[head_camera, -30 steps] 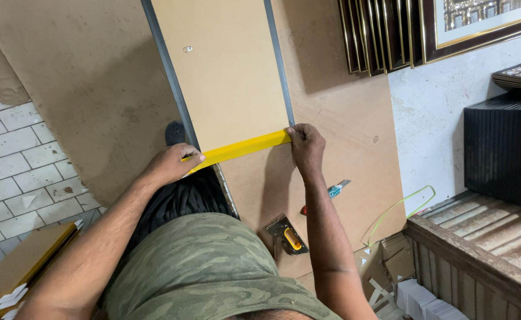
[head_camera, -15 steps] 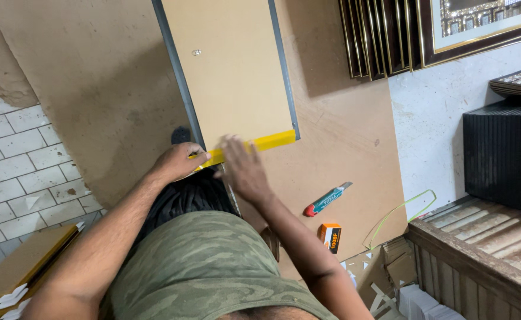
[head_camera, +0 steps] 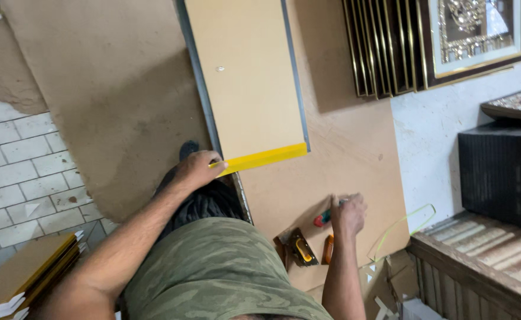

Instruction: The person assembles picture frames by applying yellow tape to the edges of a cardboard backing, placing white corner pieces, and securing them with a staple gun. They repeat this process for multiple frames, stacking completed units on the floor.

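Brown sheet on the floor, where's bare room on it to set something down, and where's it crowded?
The brown sheet lies bare left of the tan panel, toward the floor tiles. Another bare patch lies right of the panel, below the stacked frames. It is crowded by the right hand, which reaches the red-handled tool, beside the tape measure.

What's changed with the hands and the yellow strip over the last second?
The right hand let go of the far end of the yellow strip and dropped down to the red and teal cutter on the brown board, which it now touches. The left hand keeps pinning the strip's near end across the tan panel. The strip and panel have not moved.
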Motion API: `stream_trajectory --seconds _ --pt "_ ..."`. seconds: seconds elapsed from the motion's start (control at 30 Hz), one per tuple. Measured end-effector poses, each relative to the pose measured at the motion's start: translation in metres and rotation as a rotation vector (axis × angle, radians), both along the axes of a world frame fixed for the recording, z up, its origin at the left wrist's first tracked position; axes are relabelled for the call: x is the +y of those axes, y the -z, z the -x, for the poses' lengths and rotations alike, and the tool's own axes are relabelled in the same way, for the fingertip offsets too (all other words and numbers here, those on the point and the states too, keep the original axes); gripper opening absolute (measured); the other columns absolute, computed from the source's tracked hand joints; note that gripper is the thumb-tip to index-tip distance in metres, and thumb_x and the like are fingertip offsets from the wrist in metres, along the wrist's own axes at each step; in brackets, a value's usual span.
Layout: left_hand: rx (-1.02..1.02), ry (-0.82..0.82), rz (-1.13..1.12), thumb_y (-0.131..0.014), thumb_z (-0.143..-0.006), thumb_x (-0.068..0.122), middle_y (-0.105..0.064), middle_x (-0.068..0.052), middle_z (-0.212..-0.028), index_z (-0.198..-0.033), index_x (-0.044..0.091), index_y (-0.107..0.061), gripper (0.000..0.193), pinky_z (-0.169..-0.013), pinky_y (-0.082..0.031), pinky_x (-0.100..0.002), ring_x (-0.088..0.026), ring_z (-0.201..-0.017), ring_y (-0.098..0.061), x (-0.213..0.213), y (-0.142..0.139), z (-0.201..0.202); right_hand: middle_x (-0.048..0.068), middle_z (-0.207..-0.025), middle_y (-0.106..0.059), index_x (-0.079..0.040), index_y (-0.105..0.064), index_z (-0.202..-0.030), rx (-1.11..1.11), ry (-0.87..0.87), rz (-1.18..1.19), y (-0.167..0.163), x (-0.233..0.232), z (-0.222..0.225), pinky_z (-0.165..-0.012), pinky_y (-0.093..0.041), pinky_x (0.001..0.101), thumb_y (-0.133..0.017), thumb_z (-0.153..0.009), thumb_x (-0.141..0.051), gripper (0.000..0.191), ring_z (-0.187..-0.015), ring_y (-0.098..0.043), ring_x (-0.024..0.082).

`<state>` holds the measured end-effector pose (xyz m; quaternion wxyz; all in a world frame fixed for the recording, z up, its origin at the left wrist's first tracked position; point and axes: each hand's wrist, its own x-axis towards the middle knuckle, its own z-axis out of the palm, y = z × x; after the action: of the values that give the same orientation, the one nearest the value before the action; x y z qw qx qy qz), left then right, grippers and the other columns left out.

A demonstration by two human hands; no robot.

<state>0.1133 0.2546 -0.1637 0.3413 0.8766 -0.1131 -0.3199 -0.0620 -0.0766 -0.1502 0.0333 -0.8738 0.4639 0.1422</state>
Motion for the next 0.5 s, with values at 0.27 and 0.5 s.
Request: stream_trajectory --seconds 0.27,0.5 --pt "-0.049 -0.04 0.165 -0.071 -0.086 0.039 -0.075 -0.012 -0.097 -0.096 0.014 -0.076 0.028 -0.08 -0.057 -0.047 -0.033 -0.094 -0.072 0.025 -0.002 0.004 0.019 -0.085 -0.064 0.009 -0.06 -0.114 -0.567 0.267 -0.692 0.002 0.077 -0.016 -0.056 -0.048 0.0406 -0.064 -0.101 -0.015 0.027 -0.065 -0.063 0.024" --pt "-0.09 0.003 0.147 -0.067 -0.091 0.038 -0.074 -0.01 -0.1 -0.102 0.015 -0.076 0.027 -0.08 -0.056 -0.048 -0.033 -0.096 -0.071 0.036 -0.01 0.003 0.014 -0.071 -0.072 -0.003 -0.057 -0.126 -0.381 -0.636 -0.667 -0.023 0.192 -0.079 -0.052 -0.054 0.0437 -0.068 -0.098 -0.028 0.039 -0.06 -0.072 0.031"
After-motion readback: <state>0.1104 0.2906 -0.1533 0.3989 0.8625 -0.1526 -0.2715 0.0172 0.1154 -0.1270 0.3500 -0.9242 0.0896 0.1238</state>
